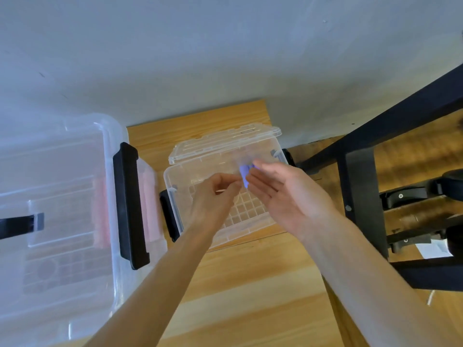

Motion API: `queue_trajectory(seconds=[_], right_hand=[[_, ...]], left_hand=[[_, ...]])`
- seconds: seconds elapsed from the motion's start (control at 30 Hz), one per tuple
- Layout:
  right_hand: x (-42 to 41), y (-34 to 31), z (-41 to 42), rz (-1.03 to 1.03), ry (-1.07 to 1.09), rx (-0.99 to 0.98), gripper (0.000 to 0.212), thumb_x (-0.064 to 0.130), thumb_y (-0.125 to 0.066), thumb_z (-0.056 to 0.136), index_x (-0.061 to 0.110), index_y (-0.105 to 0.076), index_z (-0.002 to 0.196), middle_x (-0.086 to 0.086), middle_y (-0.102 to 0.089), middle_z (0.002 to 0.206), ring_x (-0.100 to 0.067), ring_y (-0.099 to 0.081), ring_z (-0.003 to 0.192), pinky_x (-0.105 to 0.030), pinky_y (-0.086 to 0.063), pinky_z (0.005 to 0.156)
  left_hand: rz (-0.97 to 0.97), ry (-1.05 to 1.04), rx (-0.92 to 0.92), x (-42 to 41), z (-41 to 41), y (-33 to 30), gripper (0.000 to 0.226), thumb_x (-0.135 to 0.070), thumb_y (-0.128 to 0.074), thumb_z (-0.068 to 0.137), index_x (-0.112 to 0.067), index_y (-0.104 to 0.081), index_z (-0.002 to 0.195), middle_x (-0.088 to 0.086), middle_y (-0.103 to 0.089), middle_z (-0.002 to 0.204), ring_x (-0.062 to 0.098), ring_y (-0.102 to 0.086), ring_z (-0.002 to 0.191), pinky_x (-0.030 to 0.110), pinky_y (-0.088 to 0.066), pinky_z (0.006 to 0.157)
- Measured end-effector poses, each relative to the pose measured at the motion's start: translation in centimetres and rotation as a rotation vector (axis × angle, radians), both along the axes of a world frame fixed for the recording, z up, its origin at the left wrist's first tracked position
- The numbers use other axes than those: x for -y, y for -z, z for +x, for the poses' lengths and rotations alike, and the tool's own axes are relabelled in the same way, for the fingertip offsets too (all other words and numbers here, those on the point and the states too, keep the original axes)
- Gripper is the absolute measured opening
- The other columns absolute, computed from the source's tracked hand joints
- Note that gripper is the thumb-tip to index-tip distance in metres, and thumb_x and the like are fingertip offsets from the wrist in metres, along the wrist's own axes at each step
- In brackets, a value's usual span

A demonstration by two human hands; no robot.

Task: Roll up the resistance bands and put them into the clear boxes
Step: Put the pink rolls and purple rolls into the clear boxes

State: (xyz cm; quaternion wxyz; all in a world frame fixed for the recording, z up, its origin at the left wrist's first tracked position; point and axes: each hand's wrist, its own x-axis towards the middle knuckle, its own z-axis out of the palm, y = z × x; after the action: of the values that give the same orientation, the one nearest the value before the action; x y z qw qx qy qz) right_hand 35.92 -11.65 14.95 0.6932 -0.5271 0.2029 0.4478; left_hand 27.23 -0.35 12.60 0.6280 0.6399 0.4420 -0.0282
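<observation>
Nearest, two bare forearms reach in from six o'clock over a wooden table [240, 284]. The left hand [213, 196] has its fingers curled, fingertips drawn together toward a small purple band [244, 174]; whether they actually pinch it is too blurred to tell. The right hand [283, 194] lies flatter, palm turned inward, fingers nearly straight, their tips touching or just beside the band at its three o'clock side.

The band, bunched into a small wad, hangs between the two hands above the small clear box [175, 181], which sits open with its lid [225, 144] tipped back at twelve o'clock. At nine o'clock stands a large clear box [110, 151] with black latches and something pink [150, 204] showing through its wall.

The rolling looks close to finished, with placing up next. That calls for keeping the roll tight, lowering it into the small box, and letting go without it springing loose.

At three o'clock, black furniture legs [360, 196] stand on the floor.
</observation>
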Motion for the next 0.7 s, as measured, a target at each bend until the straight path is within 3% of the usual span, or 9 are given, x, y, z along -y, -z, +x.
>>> queue_trajectory(seconds=[0.1, 0.2, 0.33, 0.4, 0.43, 0.53, 0.6, 0.63, 0.7], right_hand=[[-0.4, -4.5, 1.8, -0.07, -0.091, 0.186, 0.018, 0.01, -0.059, 0.095, 0.004, -0.068, 0.109, -0.012, -0.067, 0.106, -0.021, -0.066, 0.1, -0.036, -0.049, 0.101], [-1.3, -5.4, 5.0, -0.193, -0.22, 0.383, 0.02, 0.01, -0.055, 0.097, 0.008, -0.069, 0.111, -0.008, -0.07, 0.114, -0.021, -0.067, 0.106, -0.035, -0.049, 0.1], [-3.6, -4.6, 8.1, -0.409, -0.366, 0.643, 0.019, 0.01, -0.058, 0.095, 0.017, -0.071, 0.107, 0.0, -0.07, 0.117, -0.015, -0.063, 0.111, -0.024, -0.048, 0.097], [-4.8, -3.3, 9.2, -0.487, -0.453, 0.717, 0.02, 0.01, -0.058, 0.094, 0.017, -0.071, 0.108, 0.0, -0.068, 0.116, -0.012, -0.06, 0.11, -0.01, -0.044, 0.077], [-5.3, -2.7, 9.6, -0.536, -0.498, 0.739, 0.022, 0.01, -0.057, 0.095, 0.012, -0.071, 0.111, -0.004, -0.068, 0.118, -0.015, -0.06, 0.111, -0.012, -0.042, 0.07], [-6.5, -0.6, 10.4, -0.643, -0.609, 0.742, 0.03, 0.006, -0.057, 0.094, -0.006, -0.065, 0.119, -0.02, -0.063, 0.127, -0.029, -0.06, 0.116, -0.029, -0.046, 0.08], [-6.9, 0.3, 10.9, -0.69, -0.626, 0.721, 0.031, 0.006, -0.058, 0.092, -0.011, -0.063, 0.117, -0.022, -0.067, 0.111, -0.026, -0.062, 0.095, -0.031, -0.045, 0.073], [-6.9, 0.5, 11.0, -0.707, -0.641, 0.7, 0.026, 0.006, -0.057, 0.092, -0.012, -0.065, 0.109, -0.018, -0.063, 0.095, -0.023, -0.057, 0.083, -0.028, -0.041, 0.068], [-6.8, 0.7, 10.9, -0.743, -0.634, 0.643, 0.018, 0.008, -0.057, 0.093, -0.003, -0.057, 0.078, -0.009, -0.048, 0.074, -0.019, -0.046, 0.063, -0.027, -0.034, 0.056]], left_hand=[[0.108, 0.037, 0.122, -1.9, -0.5, -3.5, 0.014, -0.02, -0.065, 0.094, -0.032, -0.071, 0.091, -0.015, -0.072, 0.095, 0.001, -0.067, 0.094, 0.029, -0.055, 0.088], [0.276, 0.06, 0.162, -4.2, 0.2, -5.8, 0.015, -0.021, -0.062, 0.095, -0.034, -0.069, 0.095, -0.019, -0.069, 0.097, -0.006, -0.063, 0.094, 0.018, -0.049, 0.086], [0.458, 0.038, -0.003, -7.3, 2.4, -5.3, 0.02, -0.023, -0.054, 0.099, -0.026, -0.065, 0.116, -0.016, -0.062, 0.113, 0.0, -0.055, 0.101, 0.022, -0.04, 0.084], [0.493, 0.1, -0.131, -8.8, 3.6, -4.1, 0.029, -0.023, -0.051, 0.1, -0.022, -0.057, 0.128, -0.005, -0.054, 0.13, 0.009, -0.05, 0.109, 0.028, -0.038, 0.083], [0.478, 0.126, -0.195, -9.3, 4.1, -3.6, 0.033, -0.022, -0.049, 0.1, -0.019, -0.053, 0.133, 0.002, -0.052, 0.136, 0.016, -0.052, 0.111, 0.031, -0.039, 0.082], [0.405, 0.155, -0.395, -9.8, 4.9, -2.9, 0.042, -0.013, -0.042, 0.101, -0.006, -0.042, 0.142, 0.018, -0.051, 0.136, 0.029, -0.054, 0.11, 0.038, -0.042, 0.082], [0.388, 0.127, -0.444, -9.8, 4.8, -2.4, 0.033, -0.006, -0.037, 0.101, 0.01, -0.048, 0.128, 0.023, -0.055, 0.121, 0.03, -0.053, 0.095, 0.035, -0.044, 0.078], [0.384, 0.117, -0.467, -9.9, 4.8, -2.1, 0.024, -0.005, -0.035, 0.101, 0.014, -0.05, 0.106, 0.023, -0.054, 0.102, 0.029, -0.051, 0.083, 0.03, -0.044, 0.073], [0.344, 0.105, -0.501, -9.9, 5.0, -2.2, 0.031, -0.003, -0.033, 0.102, -0.003, -0.036, 0.071, 0.009, -0.037, 0.074, 0.017, -0.034, 0.063, 0.021, -0.031, 0.057]])
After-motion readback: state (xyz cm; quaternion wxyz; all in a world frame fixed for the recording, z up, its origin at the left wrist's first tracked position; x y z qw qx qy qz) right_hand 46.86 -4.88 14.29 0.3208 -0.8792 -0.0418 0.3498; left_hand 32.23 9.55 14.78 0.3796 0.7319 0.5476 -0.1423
